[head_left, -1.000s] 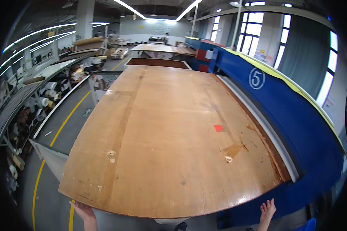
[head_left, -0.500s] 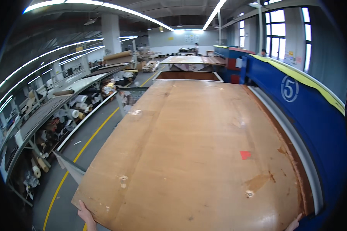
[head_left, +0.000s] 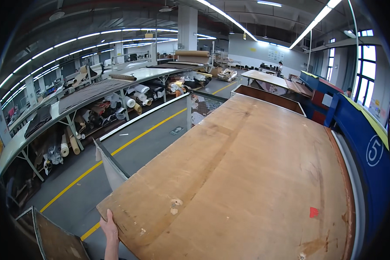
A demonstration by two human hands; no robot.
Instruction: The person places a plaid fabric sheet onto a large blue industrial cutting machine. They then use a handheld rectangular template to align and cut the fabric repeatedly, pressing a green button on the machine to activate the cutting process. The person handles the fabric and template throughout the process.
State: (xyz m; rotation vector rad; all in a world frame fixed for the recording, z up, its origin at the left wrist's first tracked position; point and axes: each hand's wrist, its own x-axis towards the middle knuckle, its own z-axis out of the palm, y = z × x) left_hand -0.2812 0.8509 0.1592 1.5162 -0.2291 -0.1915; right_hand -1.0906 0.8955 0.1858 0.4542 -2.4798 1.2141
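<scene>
While the left hand was clamped on the near left corner of the wooden board, thumb on top and the other fingers mostly hidden, the right hand was out of view, so its grip could not be told. The board lay beside the blue machine, its right side running along the grey rail, its far end near an open box. By the look of it, the left corner was secured and its release not yet done; whether the near right corner was settled stayed hidden beyond the picture.
</scene>
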